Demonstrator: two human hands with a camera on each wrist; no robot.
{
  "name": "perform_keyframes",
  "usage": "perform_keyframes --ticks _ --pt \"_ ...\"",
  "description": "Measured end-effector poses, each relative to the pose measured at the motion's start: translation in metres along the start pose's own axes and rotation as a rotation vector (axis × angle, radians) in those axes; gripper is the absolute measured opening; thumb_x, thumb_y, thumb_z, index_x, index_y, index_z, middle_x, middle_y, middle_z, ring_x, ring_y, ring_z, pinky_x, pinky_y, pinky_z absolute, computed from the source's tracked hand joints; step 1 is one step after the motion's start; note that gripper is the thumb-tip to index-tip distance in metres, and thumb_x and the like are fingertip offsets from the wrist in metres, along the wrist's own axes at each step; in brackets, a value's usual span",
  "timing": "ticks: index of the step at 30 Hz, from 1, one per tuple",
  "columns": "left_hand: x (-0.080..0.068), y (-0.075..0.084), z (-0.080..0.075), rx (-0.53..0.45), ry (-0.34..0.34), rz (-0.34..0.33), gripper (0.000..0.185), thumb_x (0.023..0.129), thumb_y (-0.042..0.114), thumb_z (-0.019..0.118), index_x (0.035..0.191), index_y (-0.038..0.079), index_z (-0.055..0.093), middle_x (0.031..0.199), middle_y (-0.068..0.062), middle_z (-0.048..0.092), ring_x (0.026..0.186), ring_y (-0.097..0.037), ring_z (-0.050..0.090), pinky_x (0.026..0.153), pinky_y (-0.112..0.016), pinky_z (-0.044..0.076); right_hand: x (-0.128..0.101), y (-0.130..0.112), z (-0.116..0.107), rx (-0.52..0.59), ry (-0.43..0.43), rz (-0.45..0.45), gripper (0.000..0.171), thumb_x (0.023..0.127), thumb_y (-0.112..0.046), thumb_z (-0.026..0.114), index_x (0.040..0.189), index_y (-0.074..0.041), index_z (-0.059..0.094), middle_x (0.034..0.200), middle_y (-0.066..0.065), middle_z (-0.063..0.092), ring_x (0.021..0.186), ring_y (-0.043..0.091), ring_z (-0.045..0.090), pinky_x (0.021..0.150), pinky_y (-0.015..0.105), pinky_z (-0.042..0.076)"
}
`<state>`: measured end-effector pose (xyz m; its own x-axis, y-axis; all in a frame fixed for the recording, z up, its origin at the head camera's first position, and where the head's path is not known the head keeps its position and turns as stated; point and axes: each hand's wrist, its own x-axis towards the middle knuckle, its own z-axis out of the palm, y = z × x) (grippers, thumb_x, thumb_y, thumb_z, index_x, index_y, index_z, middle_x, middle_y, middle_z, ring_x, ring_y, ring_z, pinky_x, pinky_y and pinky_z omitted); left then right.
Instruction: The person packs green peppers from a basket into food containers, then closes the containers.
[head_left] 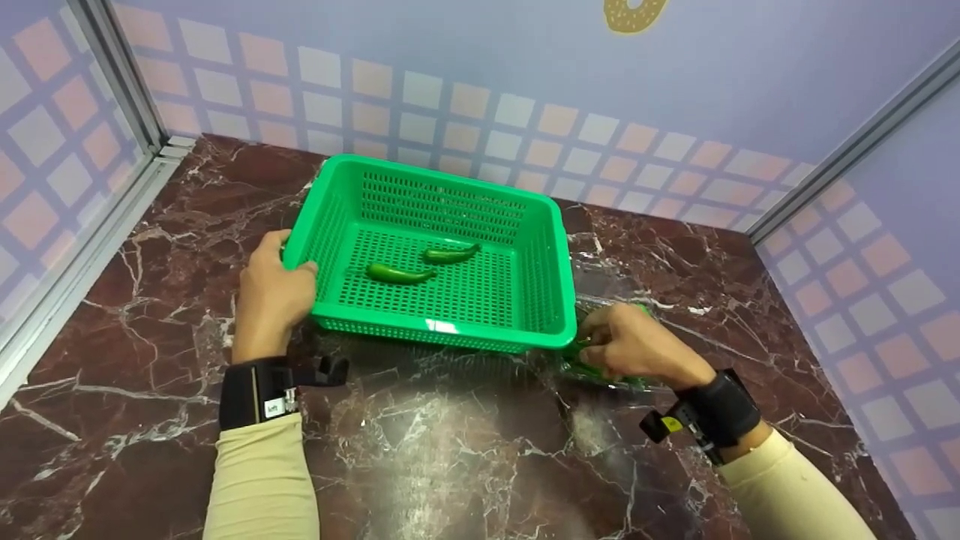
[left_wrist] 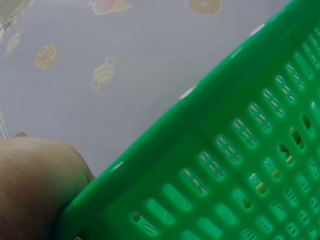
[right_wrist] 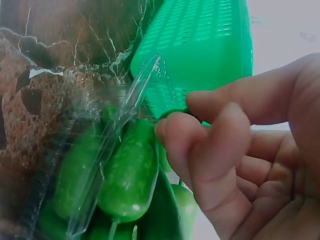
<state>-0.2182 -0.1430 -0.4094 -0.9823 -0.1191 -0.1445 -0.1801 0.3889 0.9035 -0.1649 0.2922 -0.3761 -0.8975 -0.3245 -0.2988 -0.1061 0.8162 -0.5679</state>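
- Green peppers (right_wrist: 125, 175) in clear plastic bag (right_wrist: 95, 150), lower left of right wrist view, against right hand (head_left: 634, 345); fingertips (right_wrist: 172, 135) curled, pinching a pepper stem.
- Left hand (head_left: 271, 296) clamped on left rim of green basket (head_left: 540, 262), frame centre.
- Two peppers (head_left: 397, 274) inside basket.
- Basket corner just beside right hand; marble table (head_left: 450, 450) beneath.

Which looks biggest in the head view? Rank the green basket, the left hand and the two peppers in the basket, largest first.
1. green basket
2. left hand
3. front pepper and back pepper: nearly alike, no ranking between them.
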Motion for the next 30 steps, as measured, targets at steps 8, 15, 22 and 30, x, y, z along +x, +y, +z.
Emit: perform_keyframes --ticks 8,15,22,30 --pt "0.001 -0.001 -0.003 -0.005 0.009 0.007 0.063 0.108 0.017 0.046 0.167 0.015 0.024 0.148 -0.026 0.053 0.125 -0.040 0.056 0.099 -0.051 0.045 -0.001 -0.004 -0.010 0.044 -0.030 0.026 0.028 0.095 -0.013 0.071 0.120 -0.002 0.071 0.083 0.012 0.075 0.058 0.017 0.064 0.052 0.034 0.056" --pt "0.000 0.001 0.001 -0.002 0.014 -0.007 0.062 0.107 0.017 0.046 0.166 0.017 0.027 0.150 -0.026 0.052 0.128 -0.040 0.055 0.102 -0.053 0.045 0.011 -0.030 -0.041 -0.035 0.139 -0.001 0.022 0.099 -0.015 0.067 0.120 -0.009 0.071 0.090 0.014 0.073 0.068 0.024 0.065 0.056 0.029 0.054" --pt "-0.001 0.002 0.001 -0.003 0.052 0.005 0.059 0.106 0.015 0.048 0.163 0.015 0.033 0.150 -0.024 0.054 0.132 -0.040 0.055 0.108 -0.056 0.044 0.089 -0.083 -0.037 -0.302 0.145 -0.189 0.032 0.095 -0.015 0.070 0.124 -0.004 0.071 0.105 0.015 0.075 0.088 0.027 0.069 0.082 0.043 0.060" --pt "-0.002 0.000 -0.001 0.019 0.067 0.008 0.058 0.105 0.016 0.048 0.162 0.017 0.035 0.143 -0.023 0.060 0.127 -0.040 0.060 0.105 -0.056 0.047 0.183 -0.125 -0.007 -0.637 -0.024 -0.240 0.037 0.096 -0.013 0.071 0.131 -0.002 0.070 0.115 0.019 0.075 0.104 0.033 0.071 0.094 0.049 0.058"
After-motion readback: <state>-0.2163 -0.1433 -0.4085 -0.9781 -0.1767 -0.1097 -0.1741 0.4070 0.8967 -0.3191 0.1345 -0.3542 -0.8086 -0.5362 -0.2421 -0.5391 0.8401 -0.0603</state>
